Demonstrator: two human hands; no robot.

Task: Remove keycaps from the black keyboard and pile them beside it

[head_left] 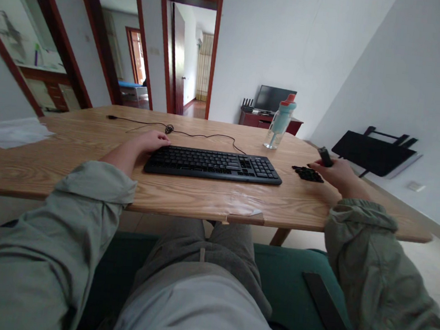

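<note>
Grey shirt [204, 306] nearest; bottle [280, 123] upright beyond keyboard [214, 165].

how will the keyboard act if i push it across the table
The keyboard is probably stiff, since it looks like one straight, hard slab. It should slide rather than tip, lying low and flat on the table. Its thin cable looks floppy and would likely bend or trail.
</note>
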